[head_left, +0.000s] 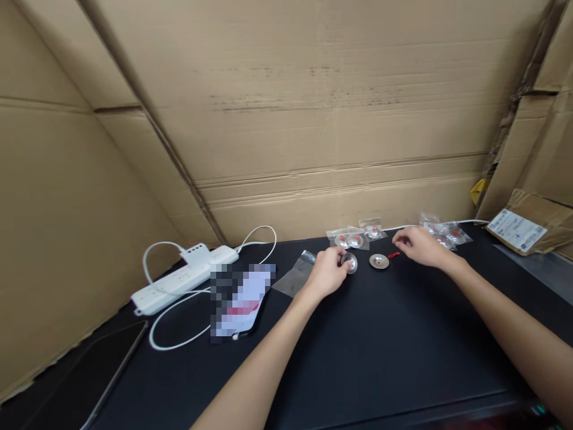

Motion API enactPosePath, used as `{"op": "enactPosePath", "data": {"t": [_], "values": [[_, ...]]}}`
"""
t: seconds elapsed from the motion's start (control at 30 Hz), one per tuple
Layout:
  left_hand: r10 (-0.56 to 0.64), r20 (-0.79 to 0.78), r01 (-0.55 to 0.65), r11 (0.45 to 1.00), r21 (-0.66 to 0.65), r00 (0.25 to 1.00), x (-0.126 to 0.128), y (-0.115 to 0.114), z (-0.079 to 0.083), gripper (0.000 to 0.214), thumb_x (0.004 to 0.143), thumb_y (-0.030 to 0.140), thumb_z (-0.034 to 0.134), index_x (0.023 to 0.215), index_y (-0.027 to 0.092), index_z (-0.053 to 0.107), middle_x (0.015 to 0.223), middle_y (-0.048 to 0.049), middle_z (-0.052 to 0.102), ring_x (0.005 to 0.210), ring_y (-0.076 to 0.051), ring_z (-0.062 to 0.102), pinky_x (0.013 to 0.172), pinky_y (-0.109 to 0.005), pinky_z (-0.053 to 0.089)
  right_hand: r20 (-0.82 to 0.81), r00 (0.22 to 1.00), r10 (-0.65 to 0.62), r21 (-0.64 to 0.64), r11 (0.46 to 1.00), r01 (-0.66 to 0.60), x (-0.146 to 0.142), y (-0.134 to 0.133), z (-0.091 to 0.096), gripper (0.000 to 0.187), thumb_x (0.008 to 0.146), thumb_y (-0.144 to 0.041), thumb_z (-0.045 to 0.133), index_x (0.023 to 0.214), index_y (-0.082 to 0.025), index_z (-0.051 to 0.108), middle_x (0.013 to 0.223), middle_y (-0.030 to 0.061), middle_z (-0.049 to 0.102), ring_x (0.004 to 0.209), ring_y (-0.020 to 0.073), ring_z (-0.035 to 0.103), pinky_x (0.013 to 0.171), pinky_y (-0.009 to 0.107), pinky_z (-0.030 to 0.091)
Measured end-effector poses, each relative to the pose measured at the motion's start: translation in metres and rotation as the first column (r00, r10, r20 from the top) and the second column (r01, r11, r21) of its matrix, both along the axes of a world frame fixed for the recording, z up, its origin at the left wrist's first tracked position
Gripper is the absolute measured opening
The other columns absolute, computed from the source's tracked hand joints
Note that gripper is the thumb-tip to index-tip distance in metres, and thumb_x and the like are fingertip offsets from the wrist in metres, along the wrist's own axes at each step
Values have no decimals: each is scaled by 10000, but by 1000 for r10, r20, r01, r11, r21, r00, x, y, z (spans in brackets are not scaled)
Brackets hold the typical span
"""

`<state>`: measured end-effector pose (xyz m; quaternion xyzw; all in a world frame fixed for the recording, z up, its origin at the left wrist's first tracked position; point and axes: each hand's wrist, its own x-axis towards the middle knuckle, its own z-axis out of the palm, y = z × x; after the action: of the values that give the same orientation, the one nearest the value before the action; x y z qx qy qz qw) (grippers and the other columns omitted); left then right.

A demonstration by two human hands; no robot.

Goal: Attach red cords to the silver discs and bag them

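Note:
My left hand (329, 272) is closed, pinching a small round metal disc (350, 262) just above the black table (380, 346). A second metal disc (378, 261) lies flat on the table to its right, with a tiny red piece (393, 255) beside it. My right hand (418, 246) hovers past that red piece with its fingers curled; whether it holds anything is hidden. An empty clear plastic bag (296, 276) lies left of my left hand. Small clear bags with discs and red parts (356, 239) sit behind the hands.
More filled small bags (445, 232) lie at the back right. A white power strip (183, 278) with looping cables and a phone (242, 301) lie at the left. A dark tablet (89, 373) sits near left. Cardboard walls (313, 119) surround the table; a labelled parcel (523, 230) is at right.

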<state>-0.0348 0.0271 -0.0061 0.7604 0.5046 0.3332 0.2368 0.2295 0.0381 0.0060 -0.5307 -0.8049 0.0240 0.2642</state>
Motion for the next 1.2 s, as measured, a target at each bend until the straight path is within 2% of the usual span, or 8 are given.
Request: {"op": "enactPosePath", "data": {"t": [0.2,0.3,0.43,0.57,0.73,0.83,0.97,1.2], "values": [[42,-191,-25,996,91,981,-1,-2,-4,70,796,226,617,764,179,658,689,-76,624,686,-228,592,619,-301,364,61,995,75,-85,994,-70,6,4,-14,70,763,-207,640,801,-193,697,734,29,655,629,150,582,601,255,419],[61,-264,-19,987,161,963,0,-4,-4,112,813,261,601,759,178,653,747,-93,611,759,-253,595,661,-323,394,5,997,71,-117,991,-70,0,1,-15,118,786,-132,566,693,-180,620,683,23,628,607,144,574,579,248,405],[84,-325,-23,982,187,942,0,-5,-3,156,834,294,581,861,168,669,860,-122,600,864,-282,586,736,-357,428,-96,995,33,-113,993,-44,-9,-3,-13,114,853,-136,474,792,-178,560,685,23,642,613,144,589,584,243,419],[126,-384,-51,979,198,915,1,-8,0,243,855,343,551,965,162,668,954,-138,585,964,-304,551,817,-385,431,-196,974,115,-98,986,-136,-24,-12,-8,97,883,-175,466,875,-181,563,688,10,639,600,133,578,588,233,427],[193,-391,-88,958,273,900,7,-14,6,229,861,328,530,945,163,665,957,-123,585,972,-289,522,851,-384,435,-71,971,227,-85,969,-233,-40,-19,-9,196,875,-150,494,1014,-176,630,827,55,679,717,158,618,673,251,448],[187,-383,-73,953,294,905,11,-17,6,216,861,315,528,932,162,664,945,-120,590,948,-280,522,840,-379,441,22,976,216,-73,974,-214,-41,-17,-13,175,861,-126,508,923,-167,666,883,95,684,820,201,636,737,279,447],[162,-352,-46,948,315,922,12,-17,4,183,859,288,531,893,161,658,924,-119,596,930,-275,526,820,-376,448,69,975,212,-112,973,-204,-37,-17,-12,183,843,-91,500,771,-173,646,745,63,664,702,178,614,670,270,433],[21,-188,48,935,352,982,19,-22,11,196,864,314,554,946,166,654,873,-77,631,876,-238,555,796,-352,445,-303,934,190,-60,974,-218,-44,-23,1,94,852,-198,565,853,-171,655,707,24,664,594,143,602,604,256,463]]}}
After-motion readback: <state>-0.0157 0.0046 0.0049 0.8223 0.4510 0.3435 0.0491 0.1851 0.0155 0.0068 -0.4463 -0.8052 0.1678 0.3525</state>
